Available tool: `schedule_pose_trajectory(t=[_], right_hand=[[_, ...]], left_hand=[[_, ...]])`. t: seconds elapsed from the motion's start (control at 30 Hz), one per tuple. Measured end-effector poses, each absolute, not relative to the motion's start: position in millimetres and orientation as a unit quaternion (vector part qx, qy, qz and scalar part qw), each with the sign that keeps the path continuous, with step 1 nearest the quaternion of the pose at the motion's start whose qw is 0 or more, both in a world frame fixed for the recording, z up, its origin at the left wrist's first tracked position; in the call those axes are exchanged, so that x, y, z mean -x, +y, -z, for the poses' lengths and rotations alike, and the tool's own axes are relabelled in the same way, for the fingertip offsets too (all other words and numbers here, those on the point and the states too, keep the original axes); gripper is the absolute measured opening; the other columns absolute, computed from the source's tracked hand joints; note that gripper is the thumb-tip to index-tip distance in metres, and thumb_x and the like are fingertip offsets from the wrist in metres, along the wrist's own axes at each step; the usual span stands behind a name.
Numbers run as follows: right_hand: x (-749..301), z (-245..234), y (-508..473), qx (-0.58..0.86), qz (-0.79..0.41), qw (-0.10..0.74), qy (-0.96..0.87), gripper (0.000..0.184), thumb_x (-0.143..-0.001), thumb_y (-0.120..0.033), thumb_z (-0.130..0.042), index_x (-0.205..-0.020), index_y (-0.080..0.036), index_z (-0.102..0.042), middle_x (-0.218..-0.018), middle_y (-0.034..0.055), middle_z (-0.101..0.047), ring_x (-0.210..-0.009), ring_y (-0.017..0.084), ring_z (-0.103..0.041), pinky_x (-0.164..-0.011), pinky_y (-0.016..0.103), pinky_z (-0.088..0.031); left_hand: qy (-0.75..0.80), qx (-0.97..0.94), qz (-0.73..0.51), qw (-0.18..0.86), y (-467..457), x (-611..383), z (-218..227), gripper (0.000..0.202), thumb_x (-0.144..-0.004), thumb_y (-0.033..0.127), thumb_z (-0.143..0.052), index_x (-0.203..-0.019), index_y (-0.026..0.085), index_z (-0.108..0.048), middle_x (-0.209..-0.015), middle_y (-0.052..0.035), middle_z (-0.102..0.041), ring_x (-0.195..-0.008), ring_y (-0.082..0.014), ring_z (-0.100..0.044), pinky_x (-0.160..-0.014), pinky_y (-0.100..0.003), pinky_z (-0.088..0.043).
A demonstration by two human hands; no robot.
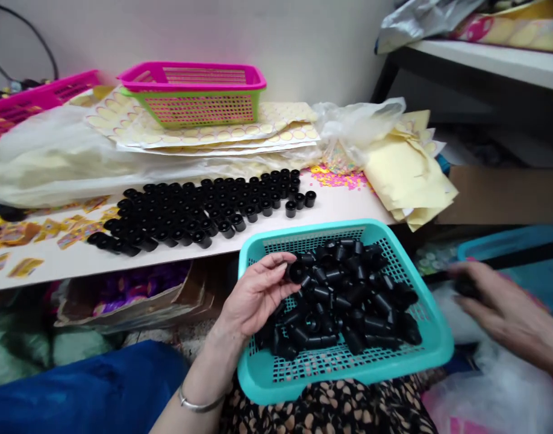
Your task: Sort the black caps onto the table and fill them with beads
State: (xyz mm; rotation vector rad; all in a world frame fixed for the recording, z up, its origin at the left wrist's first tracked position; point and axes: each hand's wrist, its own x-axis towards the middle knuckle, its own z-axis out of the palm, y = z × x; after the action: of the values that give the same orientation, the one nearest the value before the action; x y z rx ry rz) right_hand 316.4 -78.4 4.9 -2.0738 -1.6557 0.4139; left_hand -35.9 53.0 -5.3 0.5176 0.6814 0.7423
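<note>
A teal basket point(432, 352) rests on my lap, filled with several loose black caps point(349, 295). My left hand point(258, 295) is over the basket's left side and pinches one black cap point(297, 271) between thumb and fingers. My right hand point(502, 307) reaches out to the right of the basket over white plastic; it is blurred, and a dark thing sits at its fingertips. On the white table point(344, 208) several more black caps point(204, 211) stand in neat rows.
A pink and green basket point(195, 93) sits on sheets of round stickers point(276, 129) at the back. Plastic bags point(55, 160), yellow backing paper point(407, 172) and another pink basket point(23, 105) crowd the table. A blue bin point(506, 244) lies right; a shelf point(484, 60) stands above.
</note>
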Motion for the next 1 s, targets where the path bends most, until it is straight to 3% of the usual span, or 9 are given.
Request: schedule_pose_trajectory(t=[0.03,0.1,0.3,0.47,0.8,0.9,1.0], right_hand=[[-291.1,-10.8,-74.0,0.731,-0.226,0.226,-0.603,0.037,-0.076,-0.030,-0.062,-0.111,-0.037,-0.051,-0.106,0.0133,-0.065,-0.093,0.028,-0.062,-0.073,0.041,-0.050],[-243.4,-22.0,-60.3,0.652,-0.308,0.261,-0.642,0.040,-0.077,-0.031,-0.065,-0.114,-0.033,-0.050,-0.108,0.0080,-0.065,-0.098,0.026,-0.062,-0.079,0.039,-0.052],[-191.3,-22.7,-29.2,0.501,-0.238,0.430,-0.713,0.022,-0.078,-0.018,-0.068,-0.099,-0.021,-0.064,-0.104,0.0040,-0.065,-0.094,0.016,-0.062,-0.083,0.026,-0.051],[-191.6,-15.6,-26.7,0.497,-0.250,0.434,-0.709,0.024,-0.075,-0.012,-0.069,-0.098,-0.019,-0.066,-0.096,0.0023,-0.066,-0.087,0.013,-0.062,-0.079,0.022,-0.050],[-178.8,-4.0,-23.9,0.506,-0.178,0.414,-0.735,0.028,-0.081,-0.018,-0.065,-0.109,-0.017,-0.062,-0.098,0.0069,-0.069,-0.090,0.017,-0.065,-0.081,0.028,-0.053],[-167.9,7.9,-24.7,0.531,-0.129,0.409,-0.731,0.052,-0.085,-0.024,-0.060,-0.133,-0.013,-0.045,-0.113,0.0151,-0.065,-0.102,0.022,-0.063,-0.089,0.035,-0.053],[-157.2,11.2,-24.5,0.544,-0.177,0.345,-0.744,0.074,-0.089,-0.025,-0.052,-0.148,-0.012,-0.010,-0.143,0.0233,-0.038,-0.130,0.027,-0.042,-0.100,0.045,-0.045]], left_hand=[[0.325,-0.254,-0.342,0.844,50.9,29.0,2.2,0.024,-0.069,0.013,-0.072,-0.093,0.012,-0.067,-0.089,-0.0070,-0.065,-0.078,-0.0147,-0.064,-0.072,-0.025,-0.057],[0.331,-0.276,-0.325,0.842,45.9,15.5,-3.9,0.024,-0.068,0.014,-0.074,-0.091,0.012,-0.067,-0.087,-0.0057,-0.065,-0.073,-0.0132,-0.064,-0.067,-0.024,-0.057],[0.351,-0.327,-0.340,0.809,30.3,-5.8,-10.5,0.025,-0.068,0.017,-0.075,-0.091,0.011,-0.066,-0.085,-0.0052,-0.065,-0.068,-0.0104,-0.061,-0.063,-0.021,-0.056],[0.361,-0.344,-0.346,0.795,26.6,-8.5,-3.2,0.028,-0.067,0.019,-0.077,-0.091,0.011,-0.067,-0.080,-0.0046,-0.067,-0.064,-0.0095,-0.061,-0.061,-0.020,-0.055],[0.386,-0.335,-0.346,0.787,30.9,-8.7,0.1,0.032,-0.062,0.022,-0.079,-0.090,0.010,-0.069,-0.073,-0.0044,-0.067,-0.057,-0.0093,-0.060,-0.056,-0.020,-0.052],[0.402,-0.333,-0.357,0.774,30.8,-10.4,3.5,0.033,-0.062,0.022,-0.080,-0.090,0.010,-0.070,-0.071,-0.0040,-0.066,-0.056,-0.0086,-0.058,-0.055,-0.020,-0.049],[0.408,-0.325,-0.350,0.778,28.9,-10.5,6.7,0.034,-0.061,0.022,-0.081,-0.089,0.008,-0.069,-0.069,-0.0036,-0.065,-0.057,-0.0075,-0.057,-0.053,-0.017,-0.044]])
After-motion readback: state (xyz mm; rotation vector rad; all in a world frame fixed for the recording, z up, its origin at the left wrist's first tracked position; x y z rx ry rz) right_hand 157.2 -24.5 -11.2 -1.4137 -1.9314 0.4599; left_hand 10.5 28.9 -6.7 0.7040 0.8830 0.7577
